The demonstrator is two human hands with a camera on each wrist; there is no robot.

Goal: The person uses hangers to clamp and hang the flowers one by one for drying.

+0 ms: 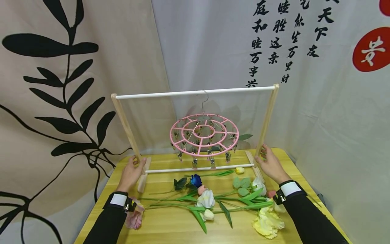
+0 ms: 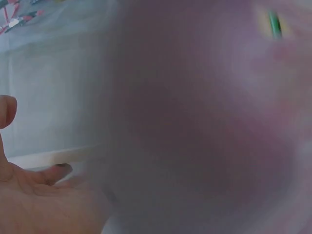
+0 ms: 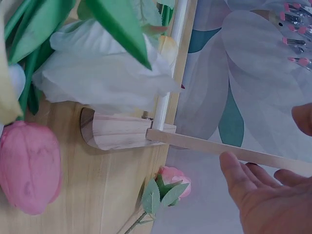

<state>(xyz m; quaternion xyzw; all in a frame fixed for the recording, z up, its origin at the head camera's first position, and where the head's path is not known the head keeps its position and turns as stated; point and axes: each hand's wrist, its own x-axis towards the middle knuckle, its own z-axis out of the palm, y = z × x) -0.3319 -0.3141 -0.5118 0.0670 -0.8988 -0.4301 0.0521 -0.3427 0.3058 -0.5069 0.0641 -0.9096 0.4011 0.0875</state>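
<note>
A rack with pale wooden side posts and a white top bar [image 1: 195, 92] stands on the table. From the bar hangs a pink round clip hanger [image 1: 204, 156] with several metal clips. My left hand [image 1: 131, 174] is at the lower part of the left post [image 1: 126, 127], fingers against it. At the right post [image 1: 267, 117], my right hand [image 1: 272, 166] has its fingertips touching the wood. In the right wrist view this hand's thumb [image 3: 303, 119] is apart from the post. A blurred pinkish shape covers most of the left wrist view.
Several artificial flowers lie in front of the rack: a blue rose [image 1: 196, 180], white blooms [image 1: 206, 199], a yellow flower [image 1: 268, 222], a pink one [image 1: 134, 217] by the left wrist. One yellow tulip [image 1: 239, 170] lies near the lower bar [image 1: 182, 170]. A printed curtain [image 1: 213, 44] hangs behind the table [image 1: 170, 234].
</note>
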